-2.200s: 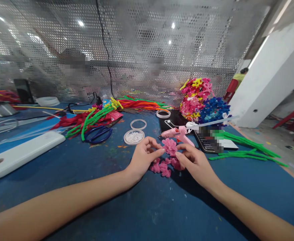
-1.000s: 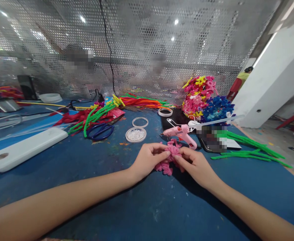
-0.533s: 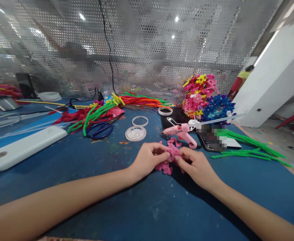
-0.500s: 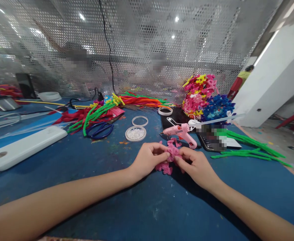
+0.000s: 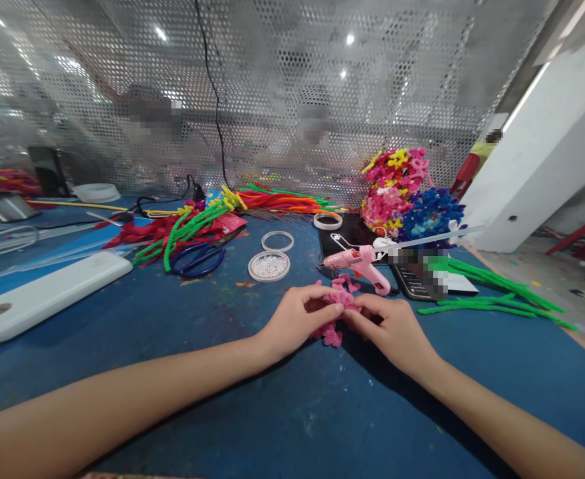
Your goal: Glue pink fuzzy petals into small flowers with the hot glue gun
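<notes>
Two bare hands meet over a worn blue table [image 5: 282,412] whose surface is scuffed and flecked with paint. Between them sits a fuzzy pink pipe-cleaner flower [image 5: 341,297], its looped petals soft and bristly. The left hand [image 5: 292,322] has its grip nearly closed, thumb and fingertips pinching the flower's left edge. The right hand [image 5: 392,327] mirrors it, fingers curled and pressed to the flower's right side, so both grips hold the same piece just above the table. Directly beneath the grips lie more small pink chenille flowers [image 5: 328,334], touching the table. Just beyond the fingertips rests a glossy pink plastic glue gun [image 5: 359,263] lying on its side, with a dark phone [image 5: 412,283] beside it to the right. Farther right of the right hand lie long fuzzy green stems [image 5: 492,296]. Beyond and left of the left hand sit a round clear dish of tiny white beads [image 5: 268,265], blue-handled scissors [image 5: 197,259], and a loose bundle of red, green and orange pipe cleaners [image 5: 197,223]. Behind the glue gun stands a mound of finished flowers in pink, yellow and blue [image 5: 407,199].
</notes>
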Tool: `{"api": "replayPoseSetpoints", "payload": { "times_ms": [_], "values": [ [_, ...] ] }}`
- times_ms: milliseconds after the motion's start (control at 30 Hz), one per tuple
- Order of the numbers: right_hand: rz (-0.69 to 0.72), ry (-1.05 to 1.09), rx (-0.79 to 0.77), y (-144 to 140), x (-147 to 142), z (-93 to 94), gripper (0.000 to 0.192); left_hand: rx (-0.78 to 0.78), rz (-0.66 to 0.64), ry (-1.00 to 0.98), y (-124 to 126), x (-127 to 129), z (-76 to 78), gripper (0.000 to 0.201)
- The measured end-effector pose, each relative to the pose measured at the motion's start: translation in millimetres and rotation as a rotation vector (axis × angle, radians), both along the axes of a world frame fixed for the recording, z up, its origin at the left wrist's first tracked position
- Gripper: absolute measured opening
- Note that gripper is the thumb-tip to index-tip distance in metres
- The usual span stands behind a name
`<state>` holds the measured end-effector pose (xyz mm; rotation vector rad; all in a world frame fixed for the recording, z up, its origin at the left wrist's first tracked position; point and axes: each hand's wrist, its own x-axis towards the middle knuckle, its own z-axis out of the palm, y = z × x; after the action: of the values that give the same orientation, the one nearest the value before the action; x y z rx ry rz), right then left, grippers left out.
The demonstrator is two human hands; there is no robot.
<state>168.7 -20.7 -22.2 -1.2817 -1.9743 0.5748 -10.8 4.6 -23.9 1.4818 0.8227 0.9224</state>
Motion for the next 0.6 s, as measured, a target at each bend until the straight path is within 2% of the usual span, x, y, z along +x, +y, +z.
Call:
{"api": "replayPoseSetpoints", "payload": {
  "times_ms": [600],
  "values": [
    [-0.037, 0.063, -0.053, 1.5, -0.6, -1.5, 0.022, -0.059, -0.014, -0.064, 3.2, 0.2, -1.8, 0.018]
  ]
}}
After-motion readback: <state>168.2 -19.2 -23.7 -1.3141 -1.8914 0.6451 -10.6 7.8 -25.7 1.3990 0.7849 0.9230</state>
